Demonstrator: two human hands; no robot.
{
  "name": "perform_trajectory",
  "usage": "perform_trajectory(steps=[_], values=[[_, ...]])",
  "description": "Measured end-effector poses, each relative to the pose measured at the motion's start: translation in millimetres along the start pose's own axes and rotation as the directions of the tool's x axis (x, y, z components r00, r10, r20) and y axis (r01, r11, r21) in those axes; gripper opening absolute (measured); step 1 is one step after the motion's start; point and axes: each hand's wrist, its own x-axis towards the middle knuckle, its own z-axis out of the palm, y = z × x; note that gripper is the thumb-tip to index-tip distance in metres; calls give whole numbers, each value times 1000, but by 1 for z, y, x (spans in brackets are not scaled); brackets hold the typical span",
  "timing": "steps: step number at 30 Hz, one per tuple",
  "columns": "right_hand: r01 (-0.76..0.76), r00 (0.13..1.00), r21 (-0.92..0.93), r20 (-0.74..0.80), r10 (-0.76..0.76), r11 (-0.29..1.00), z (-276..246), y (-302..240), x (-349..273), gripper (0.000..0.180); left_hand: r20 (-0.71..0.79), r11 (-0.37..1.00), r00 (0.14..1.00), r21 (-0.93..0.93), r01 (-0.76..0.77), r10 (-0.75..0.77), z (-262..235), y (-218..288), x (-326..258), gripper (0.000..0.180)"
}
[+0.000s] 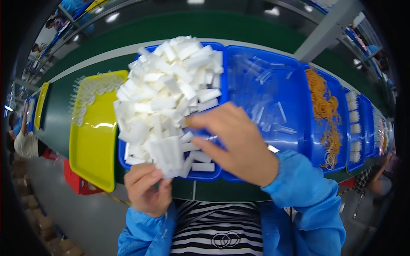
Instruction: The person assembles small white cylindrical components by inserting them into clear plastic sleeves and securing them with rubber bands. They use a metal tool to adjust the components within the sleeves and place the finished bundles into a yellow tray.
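My left hand (149, 187) is closed at the near edge of a heaped blue tray, its thumb and fingers pinching a translucent whitish piece (166, 155), perhaps a small plastic bag or a bundle of clear tubes. Short white blocks (171, 81) are piled high in that blue tray (218, 170), and the held piece overlaps their front. Over the right side of the heap reaches my right hand (235, 143), slightly smeared by motion. Its thumb and forefinger are apart above the blocks, with nothing visible between them.
On the left lies a yellow tray (92, 145) with small clear parts (100, 85) along its far end. To the right stand a blue tray (290, 98) of clear tubes (265, 115) and another with orange rubber bands (322, 98). A grey post (324, 32) rises beyond the trays.
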Motion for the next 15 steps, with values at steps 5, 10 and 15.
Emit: perform_trajectory(steps=[5,10,15], values=[[196,958,-258,258,-128,946,31,7,-23,10,-76,988,997,149,37,-26,-8,-20,-33,26],[326,850,-476,525,-33,817,34,-9,-15,13,-84,999,996,44,20,-17,18,1,-24,21],[312,935,-570,325,-140,760,39,7,-20,18,-84,1000,996,-6,-16,15,22,2,-21,21]])
